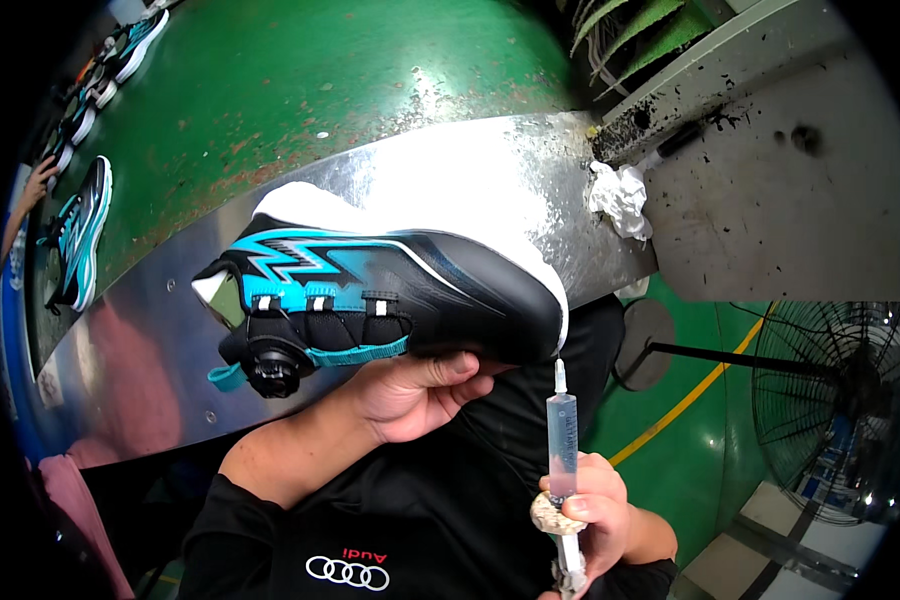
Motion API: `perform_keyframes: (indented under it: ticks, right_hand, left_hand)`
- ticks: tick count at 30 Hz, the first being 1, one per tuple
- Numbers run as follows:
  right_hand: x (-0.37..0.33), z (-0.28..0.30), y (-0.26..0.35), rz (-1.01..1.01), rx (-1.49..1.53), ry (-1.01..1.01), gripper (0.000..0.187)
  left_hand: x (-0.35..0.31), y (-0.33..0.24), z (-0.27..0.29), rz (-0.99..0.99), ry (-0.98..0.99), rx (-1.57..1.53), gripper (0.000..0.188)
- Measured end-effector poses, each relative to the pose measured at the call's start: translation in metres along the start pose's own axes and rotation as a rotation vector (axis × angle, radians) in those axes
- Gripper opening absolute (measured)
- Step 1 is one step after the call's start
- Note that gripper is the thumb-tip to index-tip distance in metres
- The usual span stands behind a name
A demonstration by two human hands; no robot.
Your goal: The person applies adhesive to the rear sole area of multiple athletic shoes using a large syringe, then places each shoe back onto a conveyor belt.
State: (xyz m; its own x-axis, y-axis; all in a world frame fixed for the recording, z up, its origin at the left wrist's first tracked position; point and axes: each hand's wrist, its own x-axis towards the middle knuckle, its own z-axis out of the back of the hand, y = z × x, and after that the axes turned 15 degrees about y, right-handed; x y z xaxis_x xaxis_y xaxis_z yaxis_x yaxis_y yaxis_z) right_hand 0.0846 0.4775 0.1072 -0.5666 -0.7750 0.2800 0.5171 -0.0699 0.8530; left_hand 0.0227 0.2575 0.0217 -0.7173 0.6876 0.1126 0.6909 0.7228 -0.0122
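My left hand (410,395) grips a black sneaker (390,300) with blue lightning stripes, a white sole and a round dial closure, holding it from below, on its side, toe to the right. My right hand (595,515) holds a plastic syringe (562,430) upright, fingers around its lower barrel and plunger. The syringe's tip points up and sits just under the white sole edge at the toe; I cannot tell whether it touches.
A curved shiny metal ledge (470,160) borders a green conveyor belt (300,80) carrying more sneakers (80,235) at the far left. A crumpled white rag (620,200) lies on the ledge by a grey stained bench (770,200). A floor fan (840,400) stands at right.
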Motion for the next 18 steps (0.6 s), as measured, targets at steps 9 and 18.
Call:
perform_keyframes:
  ticks: [9,18]
  right_hand:
    - [0.003,-0.022,-0.014,0.03,-0.224,-0.073,0.076]
    - [0.003,-0.027,-0.019,0.037,-0.315,-0.056,0.073]
  left_hand:
    - [0.0,0.001,-0.006,-0.028,-0.026,0.025,0.03]
    - [0.002,0.001,-0.012,-0.049,-0.022,0.038,0.033]
